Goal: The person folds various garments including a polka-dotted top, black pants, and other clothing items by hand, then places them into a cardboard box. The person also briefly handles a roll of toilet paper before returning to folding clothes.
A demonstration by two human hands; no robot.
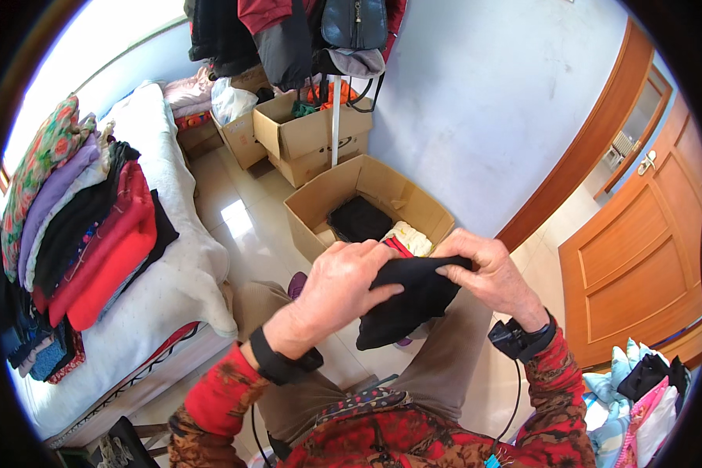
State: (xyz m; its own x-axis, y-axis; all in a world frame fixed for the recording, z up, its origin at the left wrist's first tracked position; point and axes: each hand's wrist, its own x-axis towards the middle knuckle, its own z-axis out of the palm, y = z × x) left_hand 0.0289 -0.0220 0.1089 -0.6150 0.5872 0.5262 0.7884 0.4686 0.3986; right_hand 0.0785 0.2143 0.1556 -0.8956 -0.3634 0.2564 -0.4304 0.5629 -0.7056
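A piece of black cloth (409, 296), probably a garment, hangs between my hands above my lap; its exact kind cannot be made out. My left hand (342, 282) pinches its upper left edge between thumb and fingers. At the upper right corner, my right hand (483, 271) grips it the same way. Just beyond my hands stands an open cardboard box (308, 214). Inside it lie a folded black cloth (360, 219) and a cream-coloured cloth (410, 237), with a bit of red fabric partly hidden behind my hands.
Left, a bed (187, 269) bears a tall pile of folded clothes (93, 226). More cardboard boxes (277, 129) stand at the back below a rack of hanging coats (281, 39) and a dark bag (354, 23). A wooden door (639, 234) is at right, above a heap of fabrics (636, 390).
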